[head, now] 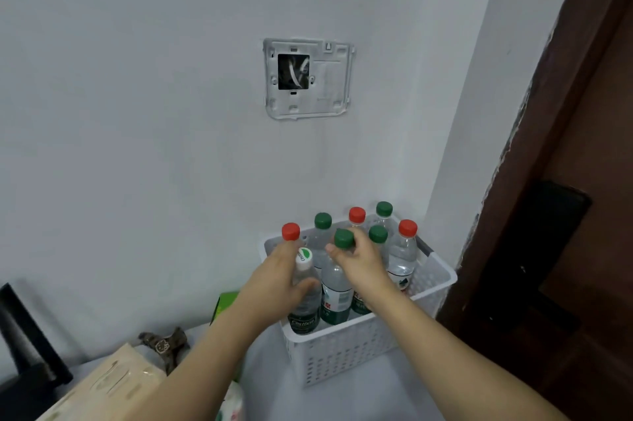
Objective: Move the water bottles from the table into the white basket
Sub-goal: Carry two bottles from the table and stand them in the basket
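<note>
The white perforated basket (pixel 346 354) stands on the table against the wall and holds several upright water bottles with red and green caps. My left hand (pixel 279 278) grips the neck of a white-capped bottle (pixel 304 300) standing at the basket's near left corner. My right hand (pixel 359 261) holds the neck of a green-capped bottle (pixel 337 287) just below its cap, in the basket's front row. A red-capped bottle (pixel 404 249) stands at the right side, another red-capped bottle (pixel 290 231) at the far left.
A green box (pixel 224 304) sits left of the basket, behind my left forearm. A tan packet (pixel 109 383) and a brown hair clip (pixel 164 347) lie at lower left, with a black object (pixel 24 348) at the left edge. A dark wooden door (pixel 565 180) fills the right.
</note>
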`<state>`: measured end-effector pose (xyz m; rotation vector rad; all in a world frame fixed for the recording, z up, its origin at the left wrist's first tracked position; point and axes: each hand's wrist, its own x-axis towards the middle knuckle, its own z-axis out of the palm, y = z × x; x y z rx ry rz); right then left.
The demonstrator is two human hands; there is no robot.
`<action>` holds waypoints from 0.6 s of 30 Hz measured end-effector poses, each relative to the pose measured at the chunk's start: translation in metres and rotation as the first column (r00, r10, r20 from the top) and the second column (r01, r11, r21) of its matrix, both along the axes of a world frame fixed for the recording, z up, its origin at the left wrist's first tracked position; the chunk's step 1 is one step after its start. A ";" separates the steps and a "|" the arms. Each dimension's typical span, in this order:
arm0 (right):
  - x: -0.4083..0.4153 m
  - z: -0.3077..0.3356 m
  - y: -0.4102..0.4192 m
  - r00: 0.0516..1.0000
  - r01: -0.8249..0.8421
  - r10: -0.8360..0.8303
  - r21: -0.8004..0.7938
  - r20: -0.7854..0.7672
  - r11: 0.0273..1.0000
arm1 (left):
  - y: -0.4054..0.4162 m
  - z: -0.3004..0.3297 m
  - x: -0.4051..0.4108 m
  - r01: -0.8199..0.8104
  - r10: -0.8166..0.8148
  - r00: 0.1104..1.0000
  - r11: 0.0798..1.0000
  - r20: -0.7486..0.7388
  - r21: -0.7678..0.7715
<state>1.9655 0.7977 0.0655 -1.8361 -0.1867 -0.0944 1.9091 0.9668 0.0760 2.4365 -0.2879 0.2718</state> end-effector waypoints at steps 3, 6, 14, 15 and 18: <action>0.002 -0.001 0.001 1.000 0.010 -0.010 -0.037 -0.003 0.999 | 0.000 0.000 0.001 -0.016 0.015 1.000 0.999 -0.018 -0.040; 0.004 -0.003 0.002 1.000 0.019 -0.019 -0.051 -0.007 0.999 | 0.000 0.000 0.003 -0.037 0.034 0.998 0.997 -0.044 -0.066; -0.017 0.013 0.000 0.999 0.026 -0.028 -0.065 -0.033 0.998 | -0.006 0.012 0.000 -0.120 0.086 0.976 0.979 -0.201 -0.163; -0.023 0.017 -0.003 0.999 0.026 -0.028 -0.049 -0.037 0.998 | -0.007 0.014 -0.001 -0.129 0.097 0.972 0.981 -0.213 -0.146; -0.042 0.037 -0.019 0.999 0.048 -0.049 -0.042 0.000 0.998 | -0.011 0.024 -0.007 -0.172 0.159 0.979 0.981 -0.128 -0.094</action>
